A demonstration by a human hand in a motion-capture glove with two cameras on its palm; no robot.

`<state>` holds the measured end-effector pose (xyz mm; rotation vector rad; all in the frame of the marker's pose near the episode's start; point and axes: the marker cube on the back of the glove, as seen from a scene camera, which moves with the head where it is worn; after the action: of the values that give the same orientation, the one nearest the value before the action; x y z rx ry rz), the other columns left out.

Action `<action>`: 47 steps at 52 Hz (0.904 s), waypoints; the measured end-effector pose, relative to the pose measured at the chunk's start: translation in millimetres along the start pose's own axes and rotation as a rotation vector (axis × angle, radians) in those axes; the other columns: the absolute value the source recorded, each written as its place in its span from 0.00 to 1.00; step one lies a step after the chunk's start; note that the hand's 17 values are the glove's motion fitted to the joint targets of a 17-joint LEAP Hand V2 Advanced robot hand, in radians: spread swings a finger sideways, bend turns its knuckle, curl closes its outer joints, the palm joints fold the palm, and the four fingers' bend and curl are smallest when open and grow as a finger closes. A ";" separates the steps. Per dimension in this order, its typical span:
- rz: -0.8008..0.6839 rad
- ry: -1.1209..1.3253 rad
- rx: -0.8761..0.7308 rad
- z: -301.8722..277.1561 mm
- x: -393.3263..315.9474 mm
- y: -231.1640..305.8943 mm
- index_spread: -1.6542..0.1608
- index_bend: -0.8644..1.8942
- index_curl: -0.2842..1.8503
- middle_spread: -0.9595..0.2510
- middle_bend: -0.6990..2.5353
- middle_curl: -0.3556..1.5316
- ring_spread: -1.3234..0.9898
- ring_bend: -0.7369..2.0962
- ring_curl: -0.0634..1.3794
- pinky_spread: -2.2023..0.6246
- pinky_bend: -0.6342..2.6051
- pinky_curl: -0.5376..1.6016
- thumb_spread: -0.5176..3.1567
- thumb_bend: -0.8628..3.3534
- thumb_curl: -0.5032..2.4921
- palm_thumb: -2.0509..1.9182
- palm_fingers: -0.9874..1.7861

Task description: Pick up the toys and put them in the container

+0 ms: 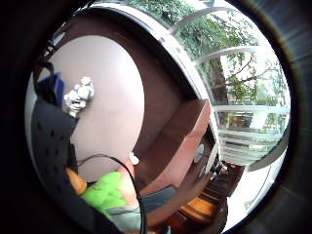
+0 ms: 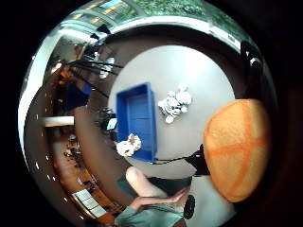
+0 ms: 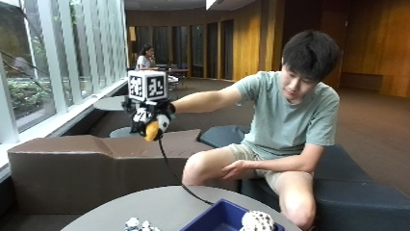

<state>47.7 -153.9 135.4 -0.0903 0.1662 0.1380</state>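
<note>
My gloved right hand (image 3: 150,117) is raised high above the round grey table (image 3: 121,211) and grips an orange plush toy (image 3: 152,131). That toy (image 2: 239,146) has paler orange stripes and sits close to the palm; a green part (image 1: 105,191) shows beside it. Far below, a blue container (image 2: 137,118) stands on the table with a white spotted toy (image 2: 129,144) at its end nearest the person. A white and grey toy (image 2: 174,104) lies on the table beside the container (image 3: 218,220). The same toy (image 1: 79,95) shows past the glove's edge.
A brown upholstered bench (image 3: 77,163) runs behind the table, under a wall of tall windows (image 3: 38,72). The person sits on a dark seat (image 3: 359,178) with the bare left hand (image 3: 236,169) resting on a knee.
</note>
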 end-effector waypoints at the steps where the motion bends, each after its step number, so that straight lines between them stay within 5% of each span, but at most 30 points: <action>1: -0.007 0.000 0.013 -11.5 -6.5 3.1 0.73 0.58 0.36 0.56 0.52 0.51 0.41 0.66 0.50 0.64 0.52 0.46 0.27 0.23 0.44 0.69 0.76; 12: -0.090 0.042 0.123 -79.3 -94.1 15.8 0.74 0.60 0.41 0.56 0.53 0.55 0.41 0.69 0.52 0.64 0.52 0.48 0.24 0.22 0.46 0.69 0.74; 27: -0.220 -0.018 0.187 -70.5 -218.1 15.3 0.74 0.59 0.47 0.57 0.53 0.59 0.42 0.70 0.52 0.64 0.53 0.49 0.21 0.22 0.49 0.70 0.72; 38: -0.297 -0.059 0.137 -34.3 -266.7 16.8 0.74 0.56 0.50 0.55 0.51 0.60 0.42 0.71 0.51 0.64 0.55 0.50 0.21 0.21 0.50 0.69 0.69; 47: -0.243 -0.019 -0.088 15.1 -294.1 4.8 0.75 0.44 0.50 0.54 0.43 0.58 0.42 0.70 0.50 0.64 0.60 0.51 0.27 0.20 0.50 0.69 0.53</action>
<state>-237.9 -185.7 200.2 -0.1963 0.1293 -0.0966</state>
